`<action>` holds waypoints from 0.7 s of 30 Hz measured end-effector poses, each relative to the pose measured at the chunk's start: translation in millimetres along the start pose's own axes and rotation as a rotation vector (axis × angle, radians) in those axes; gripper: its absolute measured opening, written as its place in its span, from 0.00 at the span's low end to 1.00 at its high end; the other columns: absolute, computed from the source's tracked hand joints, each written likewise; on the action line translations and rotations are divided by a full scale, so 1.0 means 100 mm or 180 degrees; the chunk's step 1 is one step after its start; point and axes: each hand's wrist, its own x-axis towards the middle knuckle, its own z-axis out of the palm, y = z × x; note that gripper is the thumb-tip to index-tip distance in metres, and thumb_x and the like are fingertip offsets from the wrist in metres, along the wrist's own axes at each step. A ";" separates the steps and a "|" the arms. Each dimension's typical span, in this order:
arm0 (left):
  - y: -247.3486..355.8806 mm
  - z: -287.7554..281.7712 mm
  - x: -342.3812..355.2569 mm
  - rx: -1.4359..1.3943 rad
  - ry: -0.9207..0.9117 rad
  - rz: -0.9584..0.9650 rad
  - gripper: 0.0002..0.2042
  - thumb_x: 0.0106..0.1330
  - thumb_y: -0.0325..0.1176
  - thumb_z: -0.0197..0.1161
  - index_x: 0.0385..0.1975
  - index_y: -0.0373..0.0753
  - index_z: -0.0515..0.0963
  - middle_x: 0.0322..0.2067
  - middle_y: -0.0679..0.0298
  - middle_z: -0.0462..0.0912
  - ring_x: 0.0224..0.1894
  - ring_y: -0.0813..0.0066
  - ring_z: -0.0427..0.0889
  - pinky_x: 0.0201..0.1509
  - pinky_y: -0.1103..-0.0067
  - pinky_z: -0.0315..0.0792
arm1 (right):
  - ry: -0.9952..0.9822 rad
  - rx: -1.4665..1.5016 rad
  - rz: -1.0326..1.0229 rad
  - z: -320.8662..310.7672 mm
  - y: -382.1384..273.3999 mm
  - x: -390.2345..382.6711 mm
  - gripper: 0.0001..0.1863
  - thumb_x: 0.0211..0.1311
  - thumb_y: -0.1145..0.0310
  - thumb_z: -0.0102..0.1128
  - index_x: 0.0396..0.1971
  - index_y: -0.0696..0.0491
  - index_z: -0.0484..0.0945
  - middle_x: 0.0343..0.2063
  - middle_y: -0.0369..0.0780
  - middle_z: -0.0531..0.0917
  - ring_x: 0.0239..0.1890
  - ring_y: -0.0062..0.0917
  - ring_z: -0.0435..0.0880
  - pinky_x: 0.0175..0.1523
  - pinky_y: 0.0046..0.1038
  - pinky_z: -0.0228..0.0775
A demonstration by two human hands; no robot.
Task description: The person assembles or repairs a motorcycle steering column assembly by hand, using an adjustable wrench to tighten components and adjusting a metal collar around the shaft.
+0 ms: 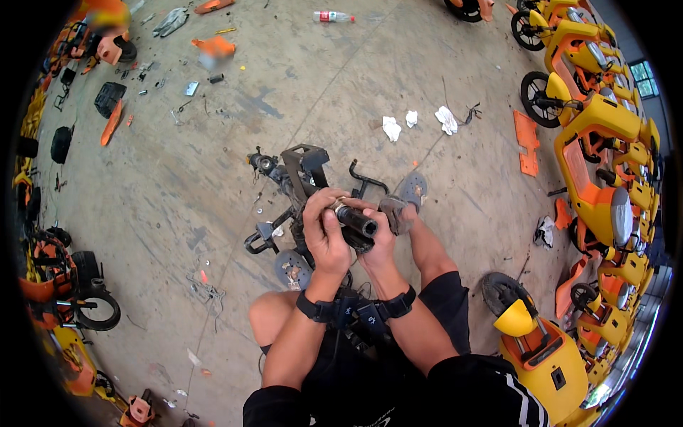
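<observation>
Both my hands are closed around a black tube [358,221] whose round, hollow end points toward me. My left hand [325,238] wraps it from the left, fingers over the top and thumb along its side. From the right, my right hand [380,242] grips the same tube, its fingers partly hidden behind it. A second dark cylindrical part [358,240] sits just below, between my palms. Beyond my hands stands a black metal frame [304,165] with a bracket on top, and a bent black bar [366,178] sticks out to its right. How these parts join is hidden by my hands.
Yellow scooters [594,160] line the right side, one with its front wheel [504,295] close to my right knee. Scooter parts crowd the left edge. White crumpled tissues [446,121], a plastic bottle [333,17] and orange panels [526,142] lie on the concrete floor.
</observation>
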 end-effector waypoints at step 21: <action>0.19 -0.21 0.11 0.0952 0.0984 -0.0142 0.08 0.70 0.22 0.45 0.43 0.31 0.70 0.33 0.59 0.76 0.37 0.75 0.76 0.47 0.76 0.74 | 0.1573 -0.0736 0.1157 -0.69 0.11 -0.12 0.20 0.64 0.60 0.44 0.45 0.60 0.73 0.11 0.27 0.54 0.12 0.12 0.52 0.21 0.17 0.47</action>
